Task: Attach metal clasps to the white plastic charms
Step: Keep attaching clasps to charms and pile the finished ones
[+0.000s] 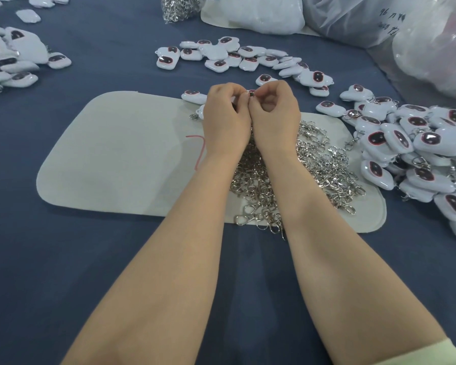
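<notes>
My left hand (225,118) and my right hand (273,115) are pressed together above the white mat (116,159), fingers curled. Between the fingertips a small metal clasp (251,94) shows, pinched by both hands; most of it is hidden, and whether a charm is held with it I cannot tell. A heap of loose metal clasps (308,164) lies on the mat under and right of my wrists. A white plastic charm (194,96) with a dark red oval lies just left of my left hand. Another charm with a ring (196,115) peeks out beside that hand.
Loose charms (237,56) spread across the blue cloth beyond my hands. A big pile of charms with clasps (419,154) sits at the right, another pile (11,59) at the far left. Plastic bags (379,19) and a bag of clasps (181,7) stand at the back.
</notes>
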`<state>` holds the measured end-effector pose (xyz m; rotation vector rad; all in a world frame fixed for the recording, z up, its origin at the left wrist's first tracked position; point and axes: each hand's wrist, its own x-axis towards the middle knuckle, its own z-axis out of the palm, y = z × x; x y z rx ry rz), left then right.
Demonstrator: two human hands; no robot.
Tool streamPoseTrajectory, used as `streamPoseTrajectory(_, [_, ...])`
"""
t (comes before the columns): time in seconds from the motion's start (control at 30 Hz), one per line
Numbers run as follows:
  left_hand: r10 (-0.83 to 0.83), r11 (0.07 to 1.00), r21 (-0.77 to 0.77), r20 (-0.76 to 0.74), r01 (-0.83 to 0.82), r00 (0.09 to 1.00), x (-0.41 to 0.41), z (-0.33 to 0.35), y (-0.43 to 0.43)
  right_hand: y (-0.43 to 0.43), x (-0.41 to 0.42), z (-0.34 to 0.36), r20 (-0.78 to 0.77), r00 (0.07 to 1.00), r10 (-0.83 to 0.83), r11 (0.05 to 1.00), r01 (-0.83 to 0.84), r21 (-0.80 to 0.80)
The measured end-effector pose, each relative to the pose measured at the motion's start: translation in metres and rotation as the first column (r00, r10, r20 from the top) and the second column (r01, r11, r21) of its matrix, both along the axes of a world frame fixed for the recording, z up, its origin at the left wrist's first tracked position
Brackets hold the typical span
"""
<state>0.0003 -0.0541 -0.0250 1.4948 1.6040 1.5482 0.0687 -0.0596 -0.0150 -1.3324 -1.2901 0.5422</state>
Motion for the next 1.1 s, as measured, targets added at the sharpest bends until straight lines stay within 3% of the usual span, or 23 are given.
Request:
streamPoseTrajectory(0.33, [0.008,1.0,0.007,-0.014,-0.008,1.0,-0.001,0.0,0.0,0.001,0.0,0.0,0.038,0.999,0.022,0.999,-0.021,-0.028])
streamPoseTrajectory(0.57, [0.0,1.0,0.004,-0.018,0.0,1.0,0.0,0.0,0.0,0.003,0.001,-0.002,-0.042,0.999,-0.007,1.0,0.007,-0.008])
streamPoseTrajectory(0.83, [-0.023,1.0,0.0,-0.043,0.023,0.999,-0.004,0.001,-0.001,0.004,0.001,-0.003,0.106,0.993,-0.041,0.999,0.039,0.019])
streamPoseTrajectory(1.1, [-0.114,0.99,-0.065,0.175,0.127,0.978,-0.004,0.01,-0.004,0.001,0.0,-0.002,-0.017,1.0,-0.014,0.998,0.015,0.061])
